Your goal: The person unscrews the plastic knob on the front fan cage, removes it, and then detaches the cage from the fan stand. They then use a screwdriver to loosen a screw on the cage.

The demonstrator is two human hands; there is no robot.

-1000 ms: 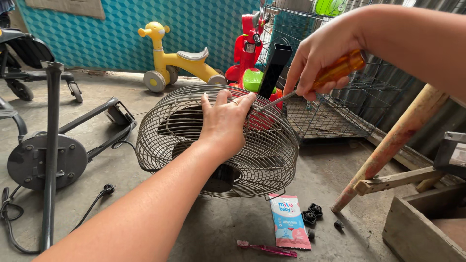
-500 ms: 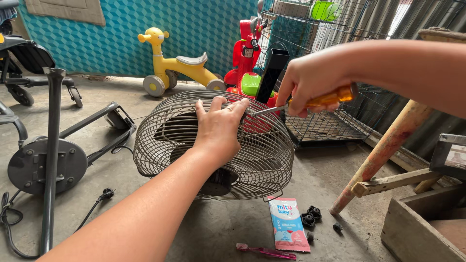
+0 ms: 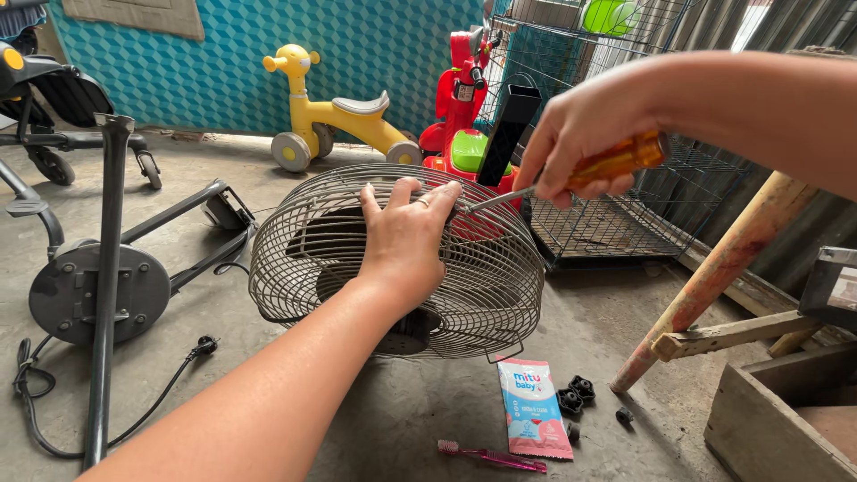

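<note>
A round wire fan cage stands on the concrete floor in front of me. My left hand lies flat on its top rim, fingers spread over the wires. My right hand grips a screwdriver with an orange handle. Its metal shaft slants down to the left, and the tip meets the cage rim right by my left fingertips. A black upright part rises just behind the cage.
A black fan stand with round base and its cord lie at left. By the cage front are a pink-and-white packet, a pink toothbrush and small black knobs. Wire crate, wooden pole, ride-on toys behind.
My right hand has tilted the screwdriver handle up and down slightly while the tip stays at the rim. My left hand keeps its place on the cage. The view shifted a little.
</note>
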